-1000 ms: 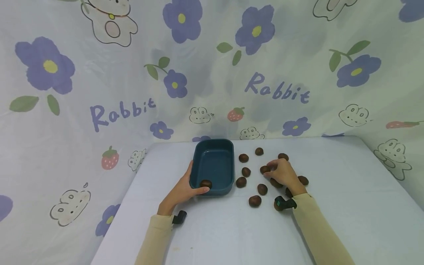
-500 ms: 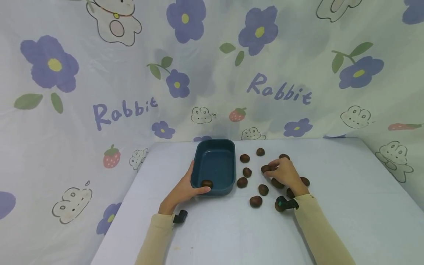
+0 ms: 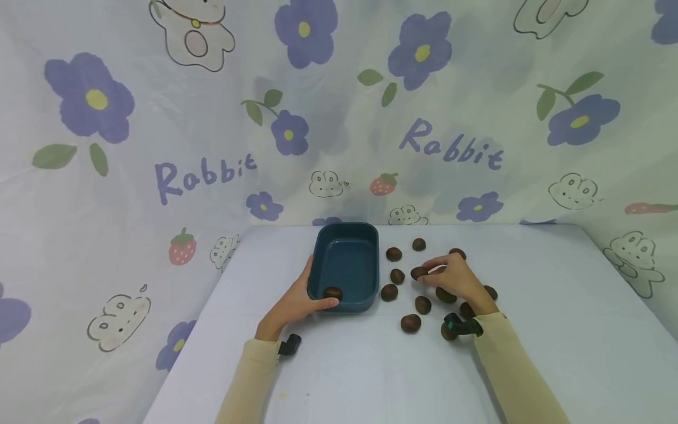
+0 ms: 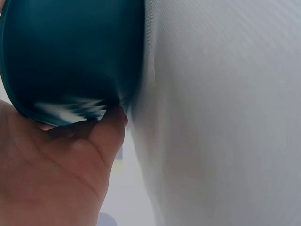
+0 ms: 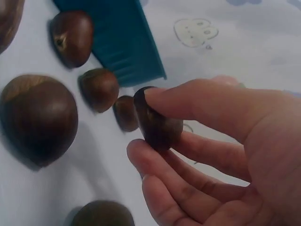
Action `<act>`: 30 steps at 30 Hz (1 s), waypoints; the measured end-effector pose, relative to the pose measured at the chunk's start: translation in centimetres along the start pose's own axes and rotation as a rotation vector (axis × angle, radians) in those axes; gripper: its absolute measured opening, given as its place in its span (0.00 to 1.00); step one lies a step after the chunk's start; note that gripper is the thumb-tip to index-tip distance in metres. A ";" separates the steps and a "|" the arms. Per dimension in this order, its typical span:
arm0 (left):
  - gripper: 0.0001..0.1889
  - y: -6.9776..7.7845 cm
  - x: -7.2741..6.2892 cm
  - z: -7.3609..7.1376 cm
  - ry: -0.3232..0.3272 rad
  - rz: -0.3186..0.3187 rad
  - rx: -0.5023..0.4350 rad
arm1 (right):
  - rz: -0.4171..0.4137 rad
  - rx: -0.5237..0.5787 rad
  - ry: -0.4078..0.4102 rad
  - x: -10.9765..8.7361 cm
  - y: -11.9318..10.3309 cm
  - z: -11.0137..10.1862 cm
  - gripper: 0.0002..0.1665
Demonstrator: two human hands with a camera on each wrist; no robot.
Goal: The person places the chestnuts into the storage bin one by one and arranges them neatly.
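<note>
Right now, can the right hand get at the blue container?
Likely yes. The blue container is open-topped, and only low loose chestnuts lie between it and the right hand, which pinches a chestnut. The left hand grips the container's left and near sides, leaving its right side free.

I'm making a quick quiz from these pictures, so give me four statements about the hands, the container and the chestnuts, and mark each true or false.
1. The right hand pinches a chestnut. True.
2. The left hand touches nothing. False: it grips the container.
3. Another chestnut sits inside the container. True.
4. In the head view, the loose chestnuts lie left of the container. False: those visible lie right of it, on the white table.
</note>
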State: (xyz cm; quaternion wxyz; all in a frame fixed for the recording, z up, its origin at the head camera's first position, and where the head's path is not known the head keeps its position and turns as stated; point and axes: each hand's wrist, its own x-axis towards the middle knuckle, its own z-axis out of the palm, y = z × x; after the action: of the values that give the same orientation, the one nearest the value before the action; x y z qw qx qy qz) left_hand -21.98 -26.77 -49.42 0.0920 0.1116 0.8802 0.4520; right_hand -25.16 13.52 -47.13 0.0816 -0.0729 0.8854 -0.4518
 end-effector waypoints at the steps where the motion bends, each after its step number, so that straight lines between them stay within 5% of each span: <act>1: 0.70 0.0 0.0 0.0 0.000 -0.003 0.005 | 0.001 0.009 0.003 0.0 -0.1 0.0 0.25; 20: 0.70 0.3 -0.1 0.1 -0.003 0.008 0.009 | -0.159 0.150 0.037 -1.1 -4.4 2.3 0.25; 30: 0.70 0.3 -0.1 0.0 0.001 0.020 0.003 | -0.298 0.066 0.016 -0.4 -6.8 4.3 0.20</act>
State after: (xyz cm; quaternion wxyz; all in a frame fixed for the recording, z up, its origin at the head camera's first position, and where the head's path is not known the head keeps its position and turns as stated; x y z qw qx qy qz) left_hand -21.84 -26.62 -49.21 0.0869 0.1203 0.8797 0.4517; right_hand -23.51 6.31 -44.09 0.0090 -0.1973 0.8501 -0.4882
